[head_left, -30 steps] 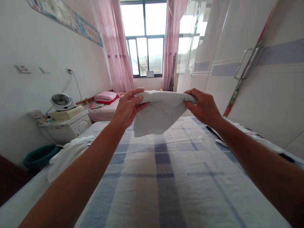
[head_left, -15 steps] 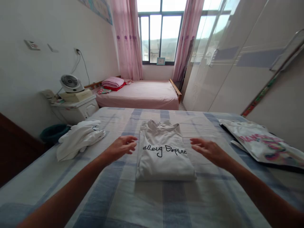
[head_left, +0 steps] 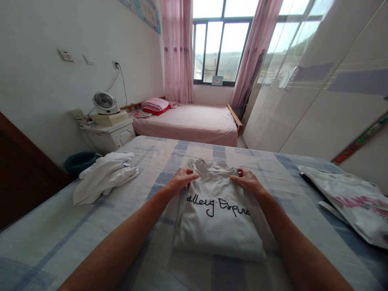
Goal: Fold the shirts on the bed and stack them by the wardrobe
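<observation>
A folded white T-shirt [head_left: 220,230] with black script lettering lies on the bed in front of me, its collar end pointing away. My left hand [head_left: 183,178] grips its upper left edge, thumb on top and fingers tucked beneath. At the upper right edge, my right hand [head_left: 247,180] pinches the shirt in the same way. The collar end looks slightly raised between the two hands. The fingertips under the fabric are hidden.
A crumpled white garment [head_left: 104,178] lies on the left of the blue-and-white checked sheet [head_left: 151,262]. To the right is a white printed garment [head_left: 348,198]. Beyond stand a pink bed [head_left: 194,121], a nightstand [head_left: 112,135] with a fan [head_left: 105,103], and a wardrobe [head_left: 303,101].
Both hands have moved inward from beside the T-shirt and taken hold of its upper edges. The shirt sits nearer to me in view, and the camera has turned slightly left.
</observation>
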Available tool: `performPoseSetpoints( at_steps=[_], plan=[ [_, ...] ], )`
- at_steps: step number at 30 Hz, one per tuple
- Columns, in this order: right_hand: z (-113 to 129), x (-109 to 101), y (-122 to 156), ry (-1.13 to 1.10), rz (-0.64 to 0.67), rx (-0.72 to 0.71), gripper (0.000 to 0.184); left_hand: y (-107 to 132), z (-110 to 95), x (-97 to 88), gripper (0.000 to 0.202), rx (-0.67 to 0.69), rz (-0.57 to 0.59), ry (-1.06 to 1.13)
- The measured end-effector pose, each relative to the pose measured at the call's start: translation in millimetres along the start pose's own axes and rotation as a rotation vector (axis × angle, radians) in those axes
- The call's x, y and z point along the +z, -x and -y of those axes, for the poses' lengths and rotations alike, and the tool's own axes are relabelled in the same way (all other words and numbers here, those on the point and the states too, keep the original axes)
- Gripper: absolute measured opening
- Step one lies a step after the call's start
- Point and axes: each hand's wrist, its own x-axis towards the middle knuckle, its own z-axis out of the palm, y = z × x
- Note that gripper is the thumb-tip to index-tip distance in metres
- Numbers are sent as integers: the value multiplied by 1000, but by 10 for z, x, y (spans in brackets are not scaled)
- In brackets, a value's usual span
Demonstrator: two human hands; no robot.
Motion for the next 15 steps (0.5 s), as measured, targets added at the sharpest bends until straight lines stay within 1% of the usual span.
performPoseSetpoints(
  at_steps=[2, 5, 8, 9, 11, 12, 15],
  plan=[
    [-17, 14, -5, 46, 7, 2, 28, 4, -1, 18, 32, -8, 58, 53],
    [-21, 30, 21, 81, -7, -23, 24, 9, 24, 82, 27, 27, 104, 185],
    [2, 27, 52, 106, -53, -57, 29, -4, 52, 162, 22, 114, 115, 281],
    [11, 20, 58, 104, -52, -64, 32, -13, 57, 186, 21, 138, 100, 297],
    [29, -5, 65, 109, -4, -69, 39, -30, 62, 220, 22, 149, 64, 340],
    [41, -23, 69, 127, 38, -65, 40, -34, 60, 228, 25, 135, 56, 372],
    [96, -90, 99, 209, 118, -74, 33, -9, 46, 214, 51, 83, 69, 448]
  ],
)
